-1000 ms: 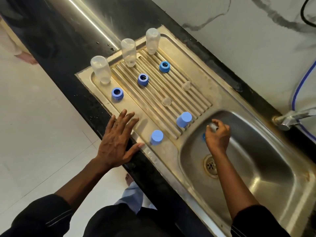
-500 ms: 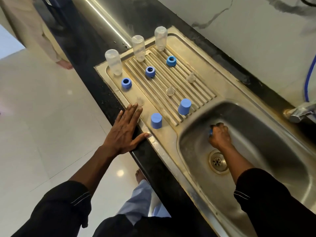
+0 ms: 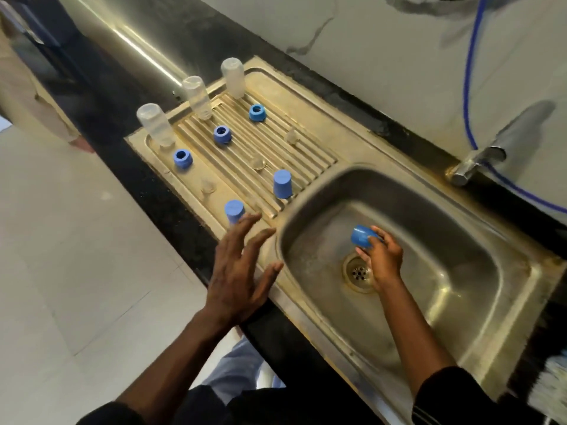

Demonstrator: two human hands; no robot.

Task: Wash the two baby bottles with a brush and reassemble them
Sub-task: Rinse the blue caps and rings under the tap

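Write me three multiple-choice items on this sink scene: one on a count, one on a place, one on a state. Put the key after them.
1. How many clear bottles stand on the drainboard? A two; B three; C four.
2. Where is the blue cap that the right hand holds? A on the drainboard; B over the sink basin; C atop a bottle.
3. How is the left hand? A open, holding nothing; B gripping a bottle; C pinching a cap.

Key: 1 B, three stand in a row along the far edge. 2 B, the hand and cap are above the drain. 3 A, its fingers are spread and nothing is in them.
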